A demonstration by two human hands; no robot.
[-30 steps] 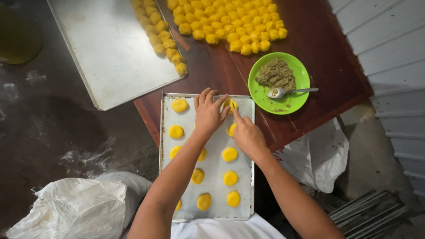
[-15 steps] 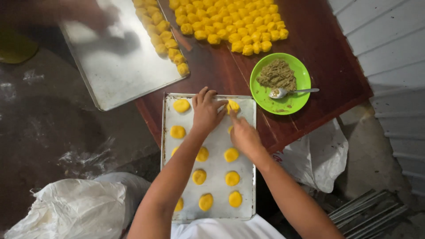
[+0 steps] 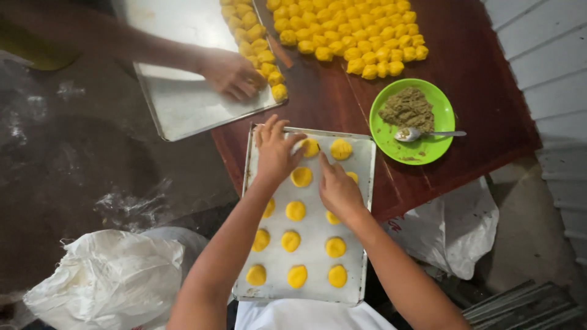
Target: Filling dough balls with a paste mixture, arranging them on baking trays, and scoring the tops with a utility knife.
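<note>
A metal baking tray (image 3: 361, 183) lies half on the dark red table, half toward me, with several flattened yellow dough rounds (image 3: 296, 211) in rows. My left hand (image 3: 274, 153) rests on the tray's far left part, fingers spread, its fingertips touching a yellow round (image 3: 310, 147) near the far edge. My right hand (image 3: 337, 189) lies on the tray just right of the left, fingers closed and pointing at that same round; what it holds, if anything, is hidden. Another round (image 3: 340, 148) sits right beside it.
Another person's hand (image 3: 232, 74) reaches to yellow dough balls on a second metal tray (image 3: 183, 104) at the upper left. Many dough balls (image 3: 348, 36) lie on the table. A green plate (image 3: 443, 116) holds brown filling and a spoon (image 3: 422, 134). White sacks (image 3: 110, 281) lie below.
Another person's arm has come in over the second tray and reached its dough balls. My hands stay at the tray's far edge, with a round now showing at my left fingertips.
</note>
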